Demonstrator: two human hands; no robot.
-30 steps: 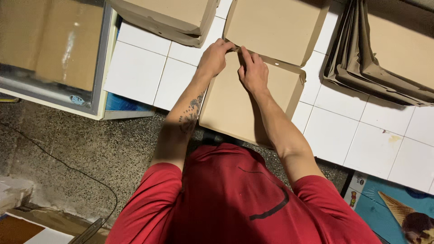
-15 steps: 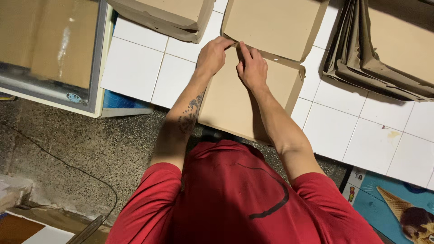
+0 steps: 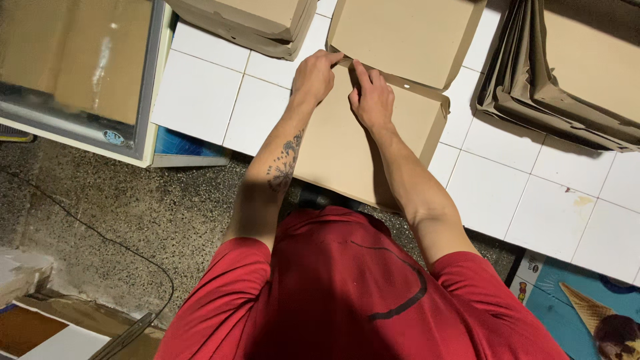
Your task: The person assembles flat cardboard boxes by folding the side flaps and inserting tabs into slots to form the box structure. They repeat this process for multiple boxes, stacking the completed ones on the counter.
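On cardboard box (image 3: 347,147), hands (image 3: 343,87) pressed flat.

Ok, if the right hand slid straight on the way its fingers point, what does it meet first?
Likely the raised back flap of the flat cardboard box: the right hand points up the fold toward it, beside the left hand. Depth is unclear.

Matt brown cardboard on glossy white tile
Cardboard sheet (image 3: 347,143) smooth, dull; tiled counter (image 3: 197,100) shiny; floor (image 3: 133,213) speckled stone.
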